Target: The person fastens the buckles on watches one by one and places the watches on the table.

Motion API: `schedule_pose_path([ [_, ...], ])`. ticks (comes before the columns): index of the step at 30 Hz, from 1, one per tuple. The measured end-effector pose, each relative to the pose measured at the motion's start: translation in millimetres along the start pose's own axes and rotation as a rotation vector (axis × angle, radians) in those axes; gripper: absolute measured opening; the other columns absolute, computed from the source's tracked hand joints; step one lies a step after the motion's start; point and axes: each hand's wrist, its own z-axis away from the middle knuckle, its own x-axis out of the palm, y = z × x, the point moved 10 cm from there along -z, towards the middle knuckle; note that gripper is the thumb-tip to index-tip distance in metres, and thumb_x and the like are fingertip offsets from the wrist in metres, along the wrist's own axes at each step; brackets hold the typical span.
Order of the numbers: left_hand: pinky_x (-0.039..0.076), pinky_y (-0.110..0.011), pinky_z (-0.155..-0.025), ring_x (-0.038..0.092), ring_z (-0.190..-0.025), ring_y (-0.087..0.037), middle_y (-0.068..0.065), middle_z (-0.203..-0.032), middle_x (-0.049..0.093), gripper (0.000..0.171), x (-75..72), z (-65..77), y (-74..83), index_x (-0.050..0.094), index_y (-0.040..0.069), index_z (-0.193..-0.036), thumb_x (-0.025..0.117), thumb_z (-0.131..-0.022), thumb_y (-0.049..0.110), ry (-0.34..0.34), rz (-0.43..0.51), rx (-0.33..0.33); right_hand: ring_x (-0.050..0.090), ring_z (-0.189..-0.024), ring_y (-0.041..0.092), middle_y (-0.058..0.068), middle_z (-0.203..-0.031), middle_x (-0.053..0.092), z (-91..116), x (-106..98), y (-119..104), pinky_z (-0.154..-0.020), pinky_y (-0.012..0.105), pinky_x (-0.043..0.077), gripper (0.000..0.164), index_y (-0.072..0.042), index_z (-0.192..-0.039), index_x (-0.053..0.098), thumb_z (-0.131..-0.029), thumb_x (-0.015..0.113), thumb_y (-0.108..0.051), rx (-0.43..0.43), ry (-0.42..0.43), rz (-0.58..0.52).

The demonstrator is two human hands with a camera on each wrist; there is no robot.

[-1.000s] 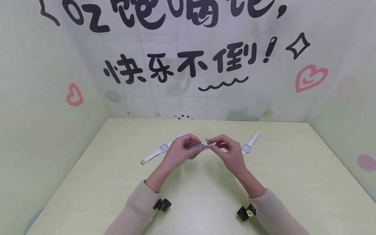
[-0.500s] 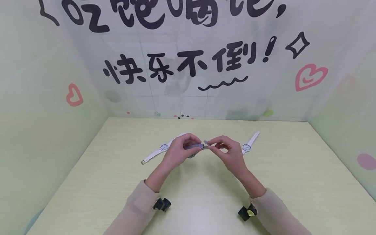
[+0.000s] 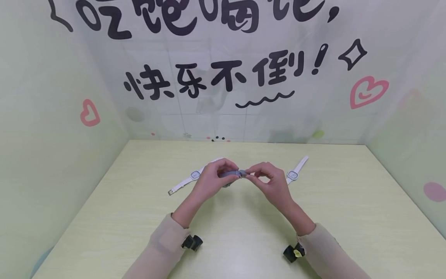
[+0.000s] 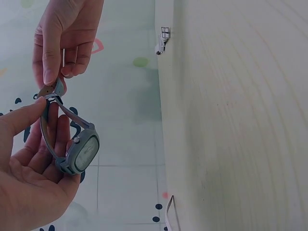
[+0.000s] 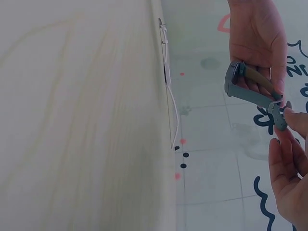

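Note:
A grey-blue wristwatch (image 4: pixel 83 153) is held up between both hands, its strap bent into a loop. My left hand (image 3: pixel 210 179) grips the strap near its metal buckle (image 4: pixel 52 98), with the watch case hanging beside the curled fingers in the left wrist view. On the other side, my right hand (image 3: pixel 273 181) pinches the free strap end (image 5: pixel 278 119) between thumb and fingers at the buckle. Whether the buckle's pin sits in a hole cannot be made out. From the head view, the left hand hides most of the watch.
A white watch (image 3: pixel 195 175) lies on the pale wooden table (image 3: pixel 237 240) behind the left hand, partly covered by it. Another white watch (image 3: pixel 293 175) lies just beyond the right hand. A printed cloth backdrop (image 3: pixel 223 124) stands at the table's far edge.
The free strap end, which stood up apart from the buckle, is now folded down flat against it. My right fingertips have lowered with it; the left hand stays in place.

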Motion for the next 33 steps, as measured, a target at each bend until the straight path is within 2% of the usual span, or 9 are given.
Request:
schedule_pose_path([
  [4,0.053,-0.025,-0.069,0.066,-0.082,-0.011,-0.010,-0.101,0.073,0.019,-0.3,0.0,0.0,0.069,0.008,-0.108,0.074,-0.090,0.012,0.001,-0.004,0.003,0.058,-0.079,0.011,0.007,-0.090,0.074,0.8,0.9,1.6,-0.078,0.014,0.054,0.019,-0.007,-0.098,0.076,-0.081,0.079,0.000,-0.005,-0.015,0.000],
  [10,0.053,-0.024,-0.068,0.065,-0.081,-0.011,-0.010,-0.100,0.073,0.020,-0.1,-0.3,-1.2,0.069,0.007,-0.108,0.074,-0.090,0.013,-0.001,-0.007,0.002,0.065,-0.084,0.019,0.005,-0.092,0.075,0.9,2.8,0.7,-0.077,0.018,0.057,0.017,-0.008,-0.099,0.077,-0.083,0.078,-0.003,-0.013,-0.040,0.010],
  [19,0.052,-0.022,-0.065,0.063,-0.077,-0.012,-0.011,-0.099,0.073,0.020,1.1,-0.1,-3.2,0.069,0.007,-0.108,0.074,-0.089,0.011,-0.002,-0.009,0.000,0.064,-0.089,0.017,0.003,-0.092,0.076,-0.1,4.8,-5.3,-0.074,0.025,0.057,0.017,-0.009,-0.097,0.078,-0.081,0.079,-0.002,-0.061,-0.051,0.099],
  [29,0.052,-0.023,-0.065,0.063,-0.076,-0.013,-0.009,-0.098,0.072,0.019,2.6,1.2,-2.4,0.069,0.009,-0.107,0.075,-0.089,0.013,0.002,-0.052,0.012,0.063,-0.089,0.016,0.001,-0.091,0.075,-0.4,6.9,-17.6,-0.076,0.023,0.052,0.019,-0.010,-0.095,0.078,-0.078,0.082,-0.003,-0.151,-0.047,0.183],
  [33,0.053,-0.023,-0.066,0.063,-0.077,-0.012,-0.008,-0.098,0.072,0.018,4.7,1.5,-2.6,0.069,0.009,-0.106,0.075,-0.089,0.013,-0.004,-0.066,0.011,0.063,-0.089,0.015,-0.001,-0.091,0.075,0.4,9.3,-17.9,-0.077,0.024,0.052,0.019,-0.011,-0.096,0.078,-0.079,0.082,-0.004,-0.157,-0.055,0.208],
])
